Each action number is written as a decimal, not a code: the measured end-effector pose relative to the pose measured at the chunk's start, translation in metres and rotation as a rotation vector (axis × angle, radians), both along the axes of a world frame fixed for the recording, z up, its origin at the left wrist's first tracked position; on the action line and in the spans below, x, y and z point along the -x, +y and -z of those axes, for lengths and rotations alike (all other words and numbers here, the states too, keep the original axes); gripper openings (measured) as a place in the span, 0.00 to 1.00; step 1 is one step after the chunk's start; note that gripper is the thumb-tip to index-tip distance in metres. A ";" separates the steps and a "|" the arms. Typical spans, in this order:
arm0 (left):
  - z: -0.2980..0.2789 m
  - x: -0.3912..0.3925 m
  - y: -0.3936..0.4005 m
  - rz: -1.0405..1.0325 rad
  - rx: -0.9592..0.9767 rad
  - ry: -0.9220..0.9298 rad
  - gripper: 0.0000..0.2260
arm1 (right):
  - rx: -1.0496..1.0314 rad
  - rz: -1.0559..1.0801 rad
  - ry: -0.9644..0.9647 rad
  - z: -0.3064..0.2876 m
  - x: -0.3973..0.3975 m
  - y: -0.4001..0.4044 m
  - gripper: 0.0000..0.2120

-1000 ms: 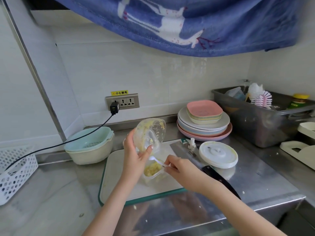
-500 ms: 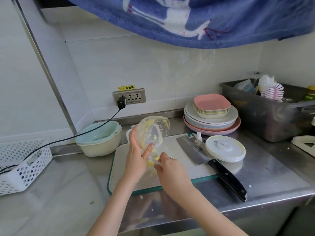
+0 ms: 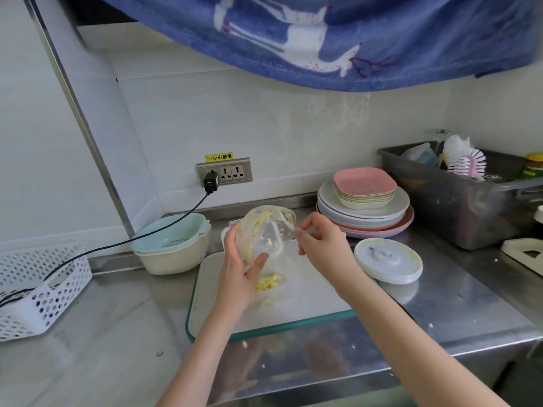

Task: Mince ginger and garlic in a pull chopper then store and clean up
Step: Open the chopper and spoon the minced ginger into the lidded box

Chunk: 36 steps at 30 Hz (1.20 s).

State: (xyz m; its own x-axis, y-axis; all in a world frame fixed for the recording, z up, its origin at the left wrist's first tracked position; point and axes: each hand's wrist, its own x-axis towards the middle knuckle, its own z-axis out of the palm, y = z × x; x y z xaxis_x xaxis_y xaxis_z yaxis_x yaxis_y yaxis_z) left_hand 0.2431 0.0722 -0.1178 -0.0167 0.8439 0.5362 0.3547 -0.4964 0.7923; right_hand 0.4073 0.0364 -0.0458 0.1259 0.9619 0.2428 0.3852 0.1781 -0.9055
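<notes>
Near edge: steel table (image 3: 111, 333), white cutting board with green rim (image 3: 308, 306) at centre. On it a small pile of yellow mince (image 3: 268, 282) (container under it unclear). Left hand (image 3: 238, 277) grips tilted clear chopper bowl (image 3: 266, 233) above; right hand (image 3: 323, 245) pinches white spoon (image 3: 289, 226) inside. White chopper lid (image 3: 388, 259) at 3 o'clock.
</notes>
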 end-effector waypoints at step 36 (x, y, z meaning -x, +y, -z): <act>0.005 0.003 0.009 0.037 -0.025 -0.137 0.30 | 0.131 -0.305 0.130 0.027 0.007 0.001 0.09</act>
